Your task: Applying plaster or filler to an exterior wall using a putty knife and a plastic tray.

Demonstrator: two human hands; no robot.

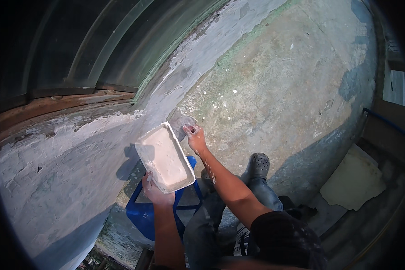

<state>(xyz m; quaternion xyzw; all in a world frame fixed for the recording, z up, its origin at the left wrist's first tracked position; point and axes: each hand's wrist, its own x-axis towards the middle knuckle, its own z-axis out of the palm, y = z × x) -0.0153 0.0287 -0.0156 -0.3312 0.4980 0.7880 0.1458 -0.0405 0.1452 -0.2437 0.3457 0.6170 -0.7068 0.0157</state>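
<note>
A shallow rectangular tray (186, 155) with a whitish rim holds a pale, creamy paste (163, 159). My left hand (157, 191) grips the tray by its near left corner, thumb over the rim. Close by the tray's far right edge, my right hand (195, 138) is closed in a pinch on a thin, flat grey putty scraper (180, 120). The scraper's blade is smeared with pale paste and lies in front of the wall base; whether it touches the surface I cannot tell. White smears mark my right forearm and fingers.
A blue plastic stool (141, 213) stands beneath the tray. A patchy whitish wall (63, 175) runs along the left, below dark window panels (112, 40). White drips spot the worn concrete (274, 103). My grey clog (259, 165) rests there; a broken pale board (353, 177) lies at right.
</note>
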